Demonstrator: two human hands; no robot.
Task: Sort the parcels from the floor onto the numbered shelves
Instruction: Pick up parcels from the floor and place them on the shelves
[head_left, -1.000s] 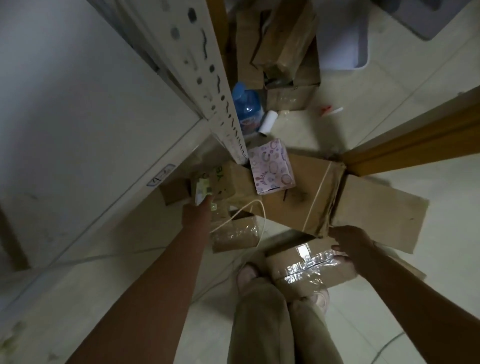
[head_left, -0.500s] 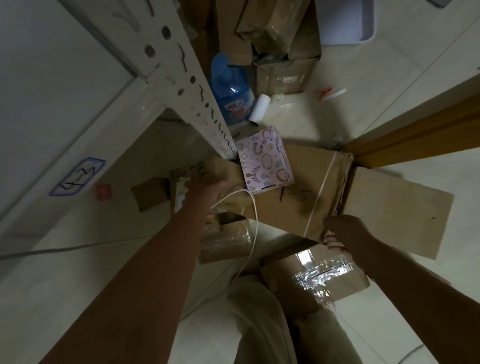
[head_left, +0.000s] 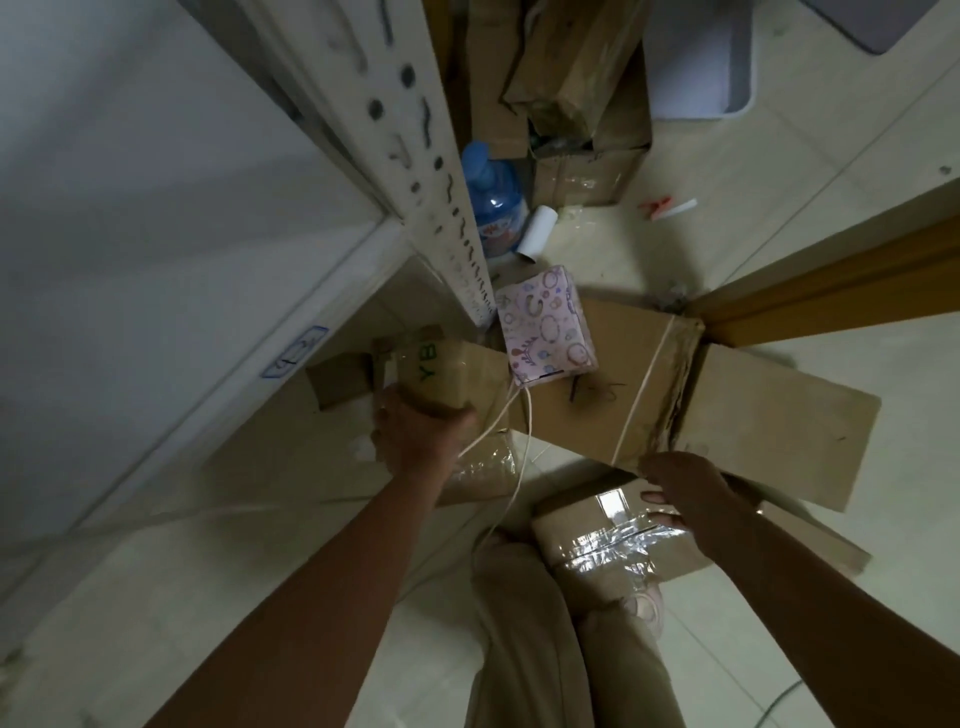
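My left hand (head_left: 415, 431) grips a small brown box with green letters "YB" (head_left: 441, 376), held just above the floor by the shelf's foot. My right hand (head_left: 680, 486) holds the near edge of a large flat cardboard parcel tied with string (head_left: 613, 384). A pink patterned box (head_left: 545, 325) lies on that parcel's far left corner. A taped brown box (head_left: 613, 540) sits on the floor under my right hand, by my feet. A shelf label (head_left: 294, 352) is stuck on the white shelf edge (head_left: 208, 415) at left.
The perforated white shelf post (head_left: 415, 156) rises in the middle. Behind it stand a blue bottle (head_left: 493, 208), a white roll (head_left: 537, 232) and stacked cardboard boxes (head_left: 571, 93). A wooden door frame (head_left: 831, 291) runs at right. A loose string (head_left: 519, 467) trails over the floor.
My left hand has taken the "YB" box and drawn it nearer, lifting it off the pile. My right hand has stayed on the large parcel's edge. The camera has dipped closer.
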